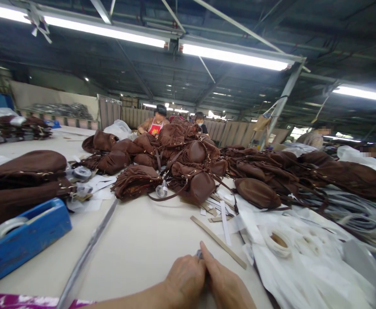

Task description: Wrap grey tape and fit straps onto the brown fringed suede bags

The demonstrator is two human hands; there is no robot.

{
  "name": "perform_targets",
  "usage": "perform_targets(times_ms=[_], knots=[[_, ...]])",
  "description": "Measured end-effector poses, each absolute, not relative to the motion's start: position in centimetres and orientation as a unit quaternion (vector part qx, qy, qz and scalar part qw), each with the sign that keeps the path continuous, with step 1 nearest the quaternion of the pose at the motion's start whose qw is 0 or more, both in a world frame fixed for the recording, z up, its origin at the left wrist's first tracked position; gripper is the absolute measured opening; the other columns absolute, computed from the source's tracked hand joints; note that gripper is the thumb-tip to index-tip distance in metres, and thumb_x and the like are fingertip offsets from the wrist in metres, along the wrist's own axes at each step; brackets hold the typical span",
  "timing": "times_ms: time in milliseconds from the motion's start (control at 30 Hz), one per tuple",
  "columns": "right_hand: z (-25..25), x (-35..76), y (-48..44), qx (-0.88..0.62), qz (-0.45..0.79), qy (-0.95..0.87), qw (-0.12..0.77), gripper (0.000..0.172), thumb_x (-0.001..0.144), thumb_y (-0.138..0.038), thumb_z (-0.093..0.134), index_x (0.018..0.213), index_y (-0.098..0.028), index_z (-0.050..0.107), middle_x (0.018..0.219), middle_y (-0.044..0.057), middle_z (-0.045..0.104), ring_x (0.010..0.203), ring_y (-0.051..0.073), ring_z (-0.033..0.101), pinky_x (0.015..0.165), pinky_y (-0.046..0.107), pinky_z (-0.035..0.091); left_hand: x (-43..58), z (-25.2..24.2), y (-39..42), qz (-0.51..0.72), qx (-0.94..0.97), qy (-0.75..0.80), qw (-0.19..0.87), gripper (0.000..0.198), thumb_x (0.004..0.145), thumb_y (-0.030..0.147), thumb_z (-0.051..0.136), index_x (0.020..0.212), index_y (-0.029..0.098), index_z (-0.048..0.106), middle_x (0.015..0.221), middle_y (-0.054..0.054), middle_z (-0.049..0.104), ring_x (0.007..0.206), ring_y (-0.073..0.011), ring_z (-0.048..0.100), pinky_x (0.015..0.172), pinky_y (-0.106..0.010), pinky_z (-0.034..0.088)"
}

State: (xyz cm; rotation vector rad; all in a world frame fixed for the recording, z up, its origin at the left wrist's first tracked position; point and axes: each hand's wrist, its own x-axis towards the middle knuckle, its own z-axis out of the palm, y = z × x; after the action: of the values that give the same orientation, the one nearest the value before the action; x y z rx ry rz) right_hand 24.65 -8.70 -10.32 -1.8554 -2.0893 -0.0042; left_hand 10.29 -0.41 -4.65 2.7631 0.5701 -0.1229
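Note:
At the near edge of the table my left hand [185, 274] is closed with its fingers curled. My right hand [224, 281] presses against it from the side, its fingers held together and one fingertip pointing up. A bit of something grey [200, 254] shows between the hands; most of it is covered, and I cannot tell what it is. A long grey strip [89, 244] lies on the white tabletop [136, 240] to the left of my hands. Ahead to the right is a flat tan strip [218, 241], apart from my right hand.
Brown fringed bags [196, 184] are heaped across the table's middle. A blue tape dispenser [27, 240] stands at left beside more brown bags [23, 167]. White sheeting [303, 257] with a tape roll [278, 241] lies at right. Several people, one in a red apron [155, 128], are farther back.

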Motion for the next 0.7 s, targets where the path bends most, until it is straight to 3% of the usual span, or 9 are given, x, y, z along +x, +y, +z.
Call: perform_targets(times_ms=[167, 300, 400, 467, 533, 600, 700], knots=[[-10.1, 26.5, -8.3, -0.608, -0.019, -0.778, 0.158, 0.066, 0.075, 0.001, 0.036, 0.139, -0.013, 0.044, 0.106, 0.014, 0.07, 0.094, 0.024, 0.068, 0.082, 0.033, 0.056, 8.3, -4.8, 0.9, -0.022, 0.978, 0.183, 0.096, 0.038, 0.085, 0.018, 0.053, 0.123, 0.014, 0.052, 0.111, -0.015, 0.063, 0.099, -0.0311, 0.062, 0.082, -0.047, 0.054], [-7.5, 27.2, -7.8, -0.592, 0.033, -0.797, 0.112, 0.056, 0.078, -0.003, 0.037, 0.13, -0.017, 0.055, 0.106, 0.012, 0.071, 0.094, 0.025, 0.066, 0.085, 0.037, 0.054, 9.4, -5.1, 0.7, 0.001, 0.984, 0.163, 0.068, 0.028, 0.09, 0.013, 0.043, 0.114, 0.012, 0.058, 0.11, -0.015, 0.062, 0.101, -0.0298, 0.06, 0.081, -0.044, 0.055], [-7.3, 26.3, -7.6, -0.651, 0.058, -0.751, 0.087, 0.072, 0.073, -0.004, 0.041, 0.144, -0.016, 0.038, 0.109, 0.015, 0.07, 0.097, 0.029, 0.067, 0.084, 0.04, 0.053, 11.7, -4.9, -0.5, -0.017, 0.971, 0.223, 0.09, 0.035, 0.09, 0.007, 0.039, 0.12, 0.005, 0.055, 0.114, -0.019, 0.062, 0.102, -0.0302, 0.06, 0.086, -0.045, 0.053], [-7.9, 25.4, -7.7, -0.685, 0.092, -0.712, 0.122, 0.082, 0.073, -0.007, 0.042, 0.151, -0.014, 0.018, 0.112, 0.017, 0.069, 0.096, 0.031, 0.067, 0.081, 0.041, 0.054, 12.6, -4.6, -1.3, -0.035, 0.963, 0.244, 0.109, 0.037, 0.088, 0.006, 0.041, 0.123, 0.003, 0.054, 0.114, -0.021, 0.061, 0.102, -0.031, 0.06, 0.086, -0.045, 0.053], [-8.5, 25.1, -7.9, -0.688, 0.13, -0.688, 0.194, 0.084, 0.074, -0.008, 0.039, 0.152, -0.014, 0.009, 0.116, 0.016, 0.068, 0.099, 0.029, 0.067, 0.084, 0.04, 0.053, 12.6, -4.5, -1.7, -0.032, 0.959, 0.257, 0.118, 0.036, 0.089, 0.007, 0.04, 0.122, 0.006, 0.055, 0.114, -0.019, 0.061, 0.104, -0.0312, 0.059, 0.084, -0.045, 0.054], [-8.5, 25.5, -8.2, -0.66, 0.163, -0.689, 0.251, 0.08, 0.076, -0.009, 0.039, 0.152, -0.016, 0.015, 0.111, 0.013, 0.07, 0.098, 0.026, 0.067, 0.088, 0.038, 0.051, 11.8, -4.7, -1.7, -0.026, 0.957, 0.266, 0.112, 0.035, 0.087, 0.01, 0.047, 0.121, 0.009, 0.055, 0.115, -0.017, 0.061, 0.105, -0.0323, 0.058, 0.083, -0.047, 0.054], [-7.5, 26.9, -8.4, -0.618, 0.197, -0.715, 0.261, 0.069, 0.079, -0.014, 0.044, 0.147, -0.018, 0.034, 0.104, 0.008, 0.071, 0.097, 0.023, 0.065, 0.092, 0.034, 0.048, 10.7, -5.3, -1.0, -0.033, 0.962, 0.255, 0.093, 0.038, 0.082, 0.014, 0.059, 0.12, 0.013, 0.055, 0.114, -0.016, 0.061, 0.103, -0.0321, 0.059, 0.083, -0.048, 0.054]])
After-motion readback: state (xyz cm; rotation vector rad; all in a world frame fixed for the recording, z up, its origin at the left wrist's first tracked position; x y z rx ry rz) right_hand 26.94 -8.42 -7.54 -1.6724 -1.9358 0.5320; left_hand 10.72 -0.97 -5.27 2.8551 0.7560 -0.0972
